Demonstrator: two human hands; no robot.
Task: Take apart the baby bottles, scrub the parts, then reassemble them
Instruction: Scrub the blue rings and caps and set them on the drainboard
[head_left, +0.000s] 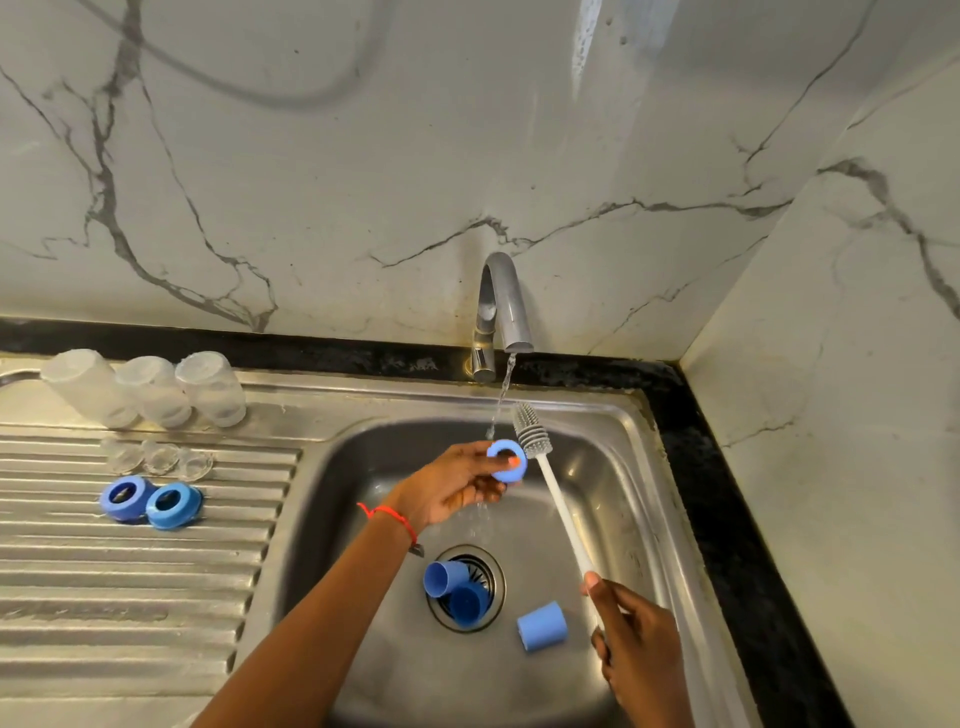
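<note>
Step in hand: scrubbing and rinsing the collars; by my reckoning the third of three was being done under the tap.
Left hand: the left hand (451, 486) pinched a light-blue plastic screw ring (507, 460) between thumb and fingertips, holding it over the basin just beside the thin stream of water (504, 391) from the curved chrome tap (500, 306).
Right hand: the right hand (631, 642) was curled round the low end of a white-handled brush with grey silicone bristles (529, 427), whose head stood just beside the ring, not inside it.
Done, it seemed: three clear plastic bottle bodies (150, 389) stood upside down on the ribbed steel drainboard (130, 571), three clear silicone teats (158, 457) in front of them, and two blue collar rings (150, 501) nearer the front.
Waiting: three blue plastic caps lay in the stainless steel sink (639, 467), two on the round drain (457, 590) and one (542, 625) apart, to its right.
Next move, as I judged it: push the bristles through the ring's opening, turn it in the water, then set it with the other two and pick up a cap.
</note>
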